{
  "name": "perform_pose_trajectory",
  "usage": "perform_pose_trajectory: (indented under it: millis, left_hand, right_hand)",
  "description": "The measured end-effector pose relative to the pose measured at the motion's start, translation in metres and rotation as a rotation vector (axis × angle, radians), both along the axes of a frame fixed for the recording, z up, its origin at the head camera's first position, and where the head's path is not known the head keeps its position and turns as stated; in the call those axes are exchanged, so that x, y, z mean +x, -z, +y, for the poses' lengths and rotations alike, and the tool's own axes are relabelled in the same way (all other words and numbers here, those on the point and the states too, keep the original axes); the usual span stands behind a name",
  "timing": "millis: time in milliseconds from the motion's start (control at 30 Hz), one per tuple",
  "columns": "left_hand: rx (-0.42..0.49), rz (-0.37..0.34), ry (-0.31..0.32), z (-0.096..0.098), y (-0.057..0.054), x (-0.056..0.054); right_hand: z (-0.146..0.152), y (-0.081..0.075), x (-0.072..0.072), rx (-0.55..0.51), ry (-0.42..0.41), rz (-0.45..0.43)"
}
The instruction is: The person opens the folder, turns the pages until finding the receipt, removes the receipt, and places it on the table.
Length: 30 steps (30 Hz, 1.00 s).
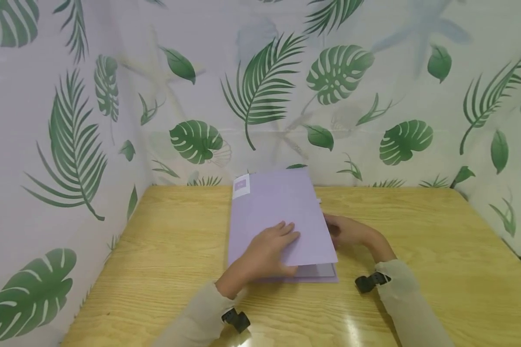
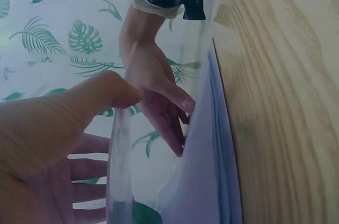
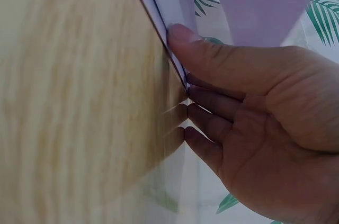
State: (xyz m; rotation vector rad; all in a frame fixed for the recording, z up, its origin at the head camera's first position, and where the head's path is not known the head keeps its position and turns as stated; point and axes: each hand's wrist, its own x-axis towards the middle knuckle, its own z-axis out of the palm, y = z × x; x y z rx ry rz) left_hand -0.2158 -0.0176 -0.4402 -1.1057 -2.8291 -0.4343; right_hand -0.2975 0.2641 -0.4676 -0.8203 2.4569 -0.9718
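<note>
A light purple folder (image 1: 273,207) lies on the table, its top cover raised a little at the front and right. My left hand (image 1: 267,253) rests on that cover with straight fingers spread, the thumb beside its front edge. In the left wrist view, the see-through cover edge (image 2: 119,171) runs between thumb and fingers. At the folder's right side, my right hand (image 1: 347,230) reaches into the gap. Its thumb (image 3: 183,34) lies on the inner sheets (image 3: 167,1), with the fingertips under the lower edge, pinching it.
The wooden table (image 1: 165,241) reaches back to a white wall sheet (image 1: 278,111) printed with green leaves. A white label (image 1: 241,186) sits at the folder's back left corner. Dark wrist cameras (image 1: 236,319) are strapped near both cuffs.
</note>
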Motion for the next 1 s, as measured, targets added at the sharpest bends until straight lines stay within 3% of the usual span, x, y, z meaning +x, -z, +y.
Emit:
perform_pose_trajectory:
  millis: [133, 267, 400, 533, 833, 1000]
  left_hand:
    - [0.121, 0.068, 0.026, 0.003, -0.008, 0.007]
    - [0.249, 0.215, 0.049, 0.005, -0.02, 0.014]
    - [0.352, 0.359, 0.043, 0.003, -0.036, 0.021]
    - [0.411, 0.423, 0.009, -0.007, -0.054, 0.025]
    - [0.396, 0.599, -0.1, -0.043, -0.09, 0.028]
    - [0.307, 0.705, -0.221, -0.065, -0.104, 0.029]
  right_hand:
    - [0.002, 0.002, -0.001, -0.033, -0.036, 0.021]
    - [0.002, 0.002, -0.001, -0.059, -0.055, 0.012]
    - [0.003, -0.002, 0.003, 0.003, -0.006, -0.005]
    - [0.003, -0.004, 0.005, 0.089, 0.049, 0.01]
    - [-0.003, -0.006, 0.006, 0.168, 0.1, -0.01]
    - [-0.005, -0.005, 0.006, 0.177, 0.104, -0.013]
